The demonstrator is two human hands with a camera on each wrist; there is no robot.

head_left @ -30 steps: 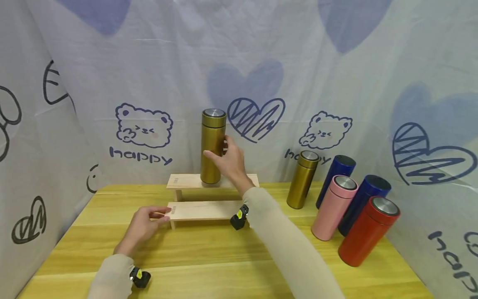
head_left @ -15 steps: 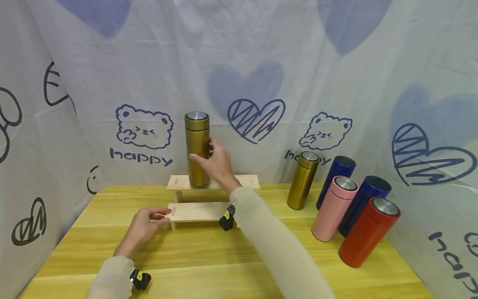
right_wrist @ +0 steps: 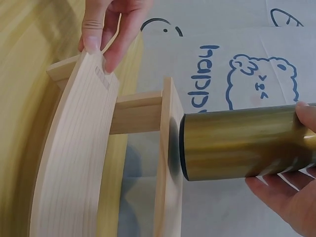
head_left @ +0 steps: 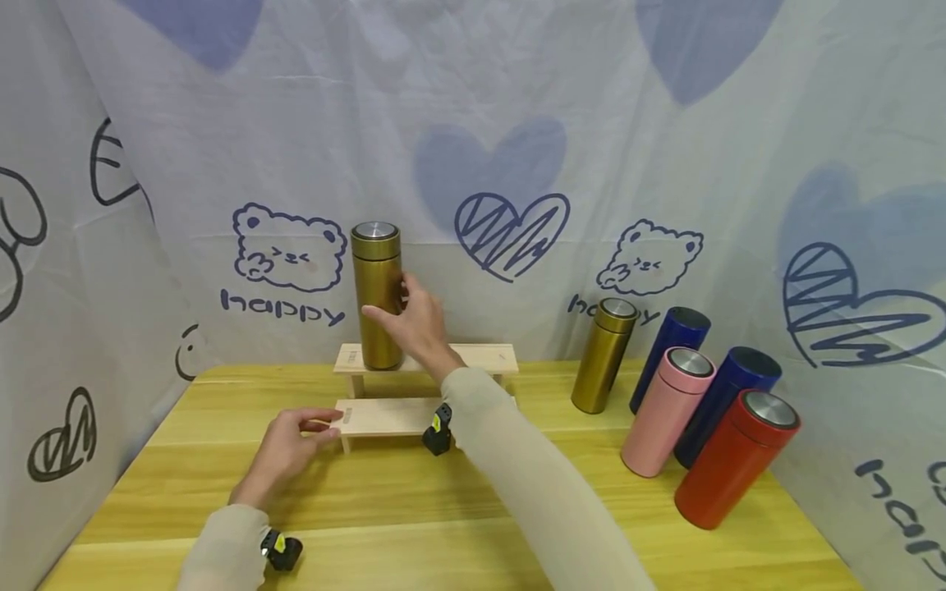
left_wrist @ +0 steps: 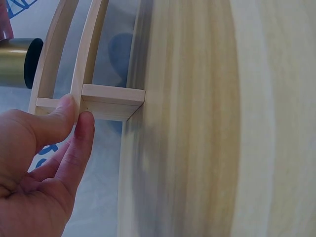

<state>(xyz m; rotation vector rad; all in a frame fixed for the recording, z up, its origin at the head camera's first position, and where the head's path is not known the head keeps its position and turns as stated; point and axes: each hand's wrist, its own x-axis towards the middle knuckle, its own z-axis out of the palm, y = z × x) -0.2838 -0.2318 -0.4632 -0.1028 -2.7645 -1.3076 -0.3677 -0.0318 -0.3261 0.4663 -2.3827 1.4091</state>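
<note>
My right hand (head_left: 416,322) grips a gold thermos (head_left: 377,283) with a silver-topped lid, thumb on its near side and fingers round the back. The thermos stands upright over the left part of the upper step of a pale two-step wooden rack (head_left: 473,359). In the right wrist view its dark base (right_wrist: 183,148) is right at the upper board. With my left hand (head_left: 288,447) I pinch the left end of the lower board (head_left: 392,416), between thumb and fingertips in the left wrist view. My right forearm hides the lower board's right part.
To the right stand another gold thermos (head_left: 602,361), a pink one (head_left: 661,419), a red one (head_left: 732,468) and two blue ones, one behind (head_left: 665,353) the other (head_left: 720,410). A patterned white curtain (head_left: 414,107) hangs behind the wooden table (head_left: 443,525).
My right hand has moved the gold thermos leftward, from over the upper step's middle to its left part. My left hand keeps its pinch on the lower board's end.
</note>
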